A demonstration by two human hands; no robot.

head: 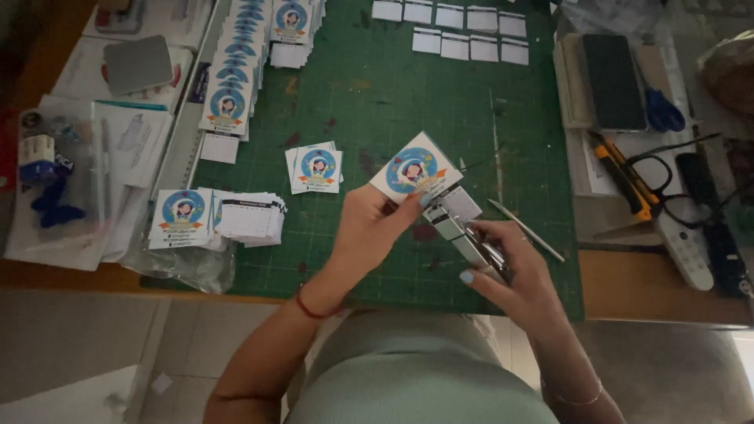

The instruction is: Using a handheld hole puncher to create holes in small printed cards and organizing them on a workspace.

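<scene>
Pinching a light, bendable printed card (415, 169) by its lower edge, the left hand (369, 228) steadies it while the right hand (514, 271) grips a stapler (463, 235).

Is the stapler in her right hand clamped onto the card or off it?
Cannot tell. The stapler in the right hand meets the card held by the left hand, but the contact is hidden.

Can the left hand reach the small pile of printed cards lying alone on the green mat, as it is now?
Probably not freely: the left hand holds a printed card. The small pile lies close, nothing between.
</scene>
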